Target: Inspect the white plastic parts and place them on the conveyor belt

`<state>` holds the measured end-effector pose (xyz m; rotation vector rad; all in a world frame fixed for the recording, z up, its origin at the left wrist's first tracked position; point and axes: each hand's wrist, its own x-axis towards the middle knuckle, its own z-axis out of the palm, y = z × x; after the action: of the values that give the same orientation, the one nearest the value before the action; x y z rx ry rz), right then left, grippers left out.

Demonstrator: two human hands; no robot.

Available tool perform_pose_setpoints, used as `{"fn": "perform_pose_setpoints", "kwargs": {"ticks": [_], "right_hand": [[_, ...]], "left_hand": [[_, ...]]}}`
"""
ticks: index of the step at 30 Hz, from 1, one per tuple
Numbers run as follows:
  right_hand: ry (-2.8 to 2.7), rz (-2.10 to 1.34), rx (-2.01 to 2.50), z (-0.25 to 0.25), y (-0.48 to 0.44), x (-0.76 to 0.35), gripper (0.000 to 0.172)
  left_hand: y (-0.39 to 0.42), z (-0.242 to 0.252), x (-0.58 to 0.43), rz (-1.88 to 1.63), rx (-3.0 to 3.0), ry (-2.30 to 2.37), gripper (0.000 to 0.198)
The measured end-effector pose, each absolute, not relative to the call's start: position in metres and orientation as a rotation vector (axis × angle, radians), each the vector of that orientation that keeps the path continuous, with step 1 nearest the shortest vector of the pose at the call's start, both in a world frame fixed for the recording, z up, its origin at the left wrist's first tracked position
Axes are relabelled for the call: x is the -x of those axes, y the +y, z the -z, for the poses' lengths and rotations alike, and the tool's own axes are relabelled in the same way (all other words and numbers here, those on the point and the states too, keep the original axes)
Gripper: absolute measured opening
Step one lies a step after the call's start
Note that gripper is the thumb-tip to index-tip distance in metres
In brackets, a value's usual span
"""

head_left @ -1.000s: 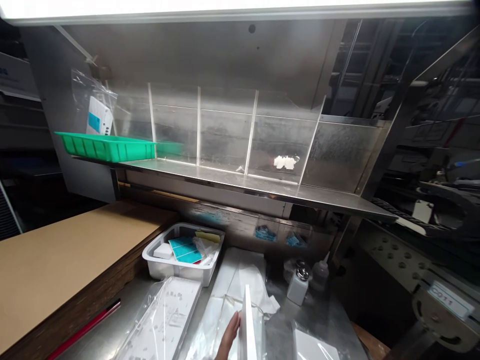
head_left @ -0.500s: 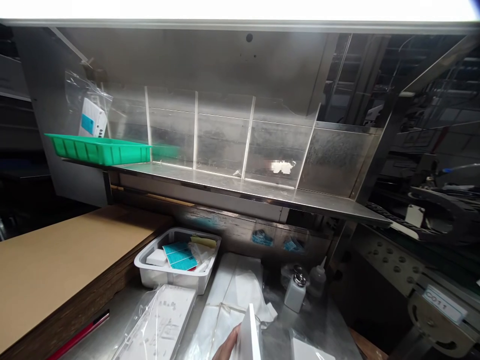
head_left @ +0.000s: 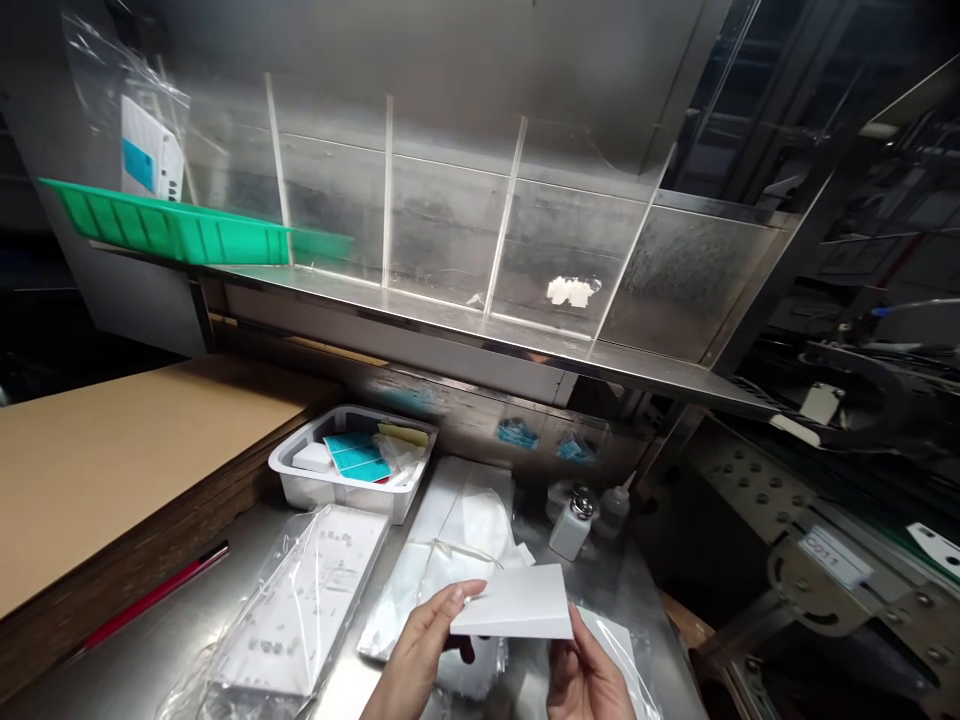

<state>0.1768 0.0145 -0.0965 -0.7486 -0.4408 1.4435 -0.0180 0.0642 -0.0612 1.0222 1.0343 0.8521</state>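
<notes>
A flat white rectangular piece (head_left: 517, 602) is held level over the bench between both hands. My left hand (head_left: 426, 645) grips its left end, thumb on top and fingers beneath. My right hand (head_left: 589, 670) has its fingertips closed at the right edge, with the palm partly turned up. Under the hands lies a white wrapped bundle tied with string (head_left: 457, 515). To the left is a long white panel in clear plastic (head_left: 307, 600). Close to my right hand is another white flat piece in clear plastic (head_left: 619, 645).
A grey bin (head_left: 352, 490) holds a teal card and white pieces. A pump bottle (head_left: 574, 525) and a squeeze bottle (head_left: 613, 510) stand at the back right. Brown board (head_left: 150, 440) and a red pen-like stick (head_left: 157, 595) lie left. A green tray (head_left: 172, 225) sits on the shelf (head_left: 420, 320).
My view has tipped downward. The white piece has turned from upright on edge to nearly flat, and my right hand has come into view at its right edge.
</notes>
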Motion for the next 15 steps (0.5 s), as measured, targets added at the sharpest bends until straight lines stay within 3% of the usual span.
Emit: {"fn": "perform_pose_setpoints", "kwargs": {"ticks": [4,11,15], "right_hand": [[-0.258,-1.449,0.714,0.103,0.015,-0.173,0.02],[-0.307,-1.48,0.701,0.114,0.02,-0.143,0.029],[-0.847,-1.334,1.195,0.108,0.044,-0.155,0.032]], "left_hand": [[0.069,0.068,0.016,-0.854,-0.909,0.911,0.045],[0.067,0.068,0.014,-0.697,-0.311,0.597,0.064],[0.069,0.07,0.024,-0.749,-0.344,0.566,0.071]]}}
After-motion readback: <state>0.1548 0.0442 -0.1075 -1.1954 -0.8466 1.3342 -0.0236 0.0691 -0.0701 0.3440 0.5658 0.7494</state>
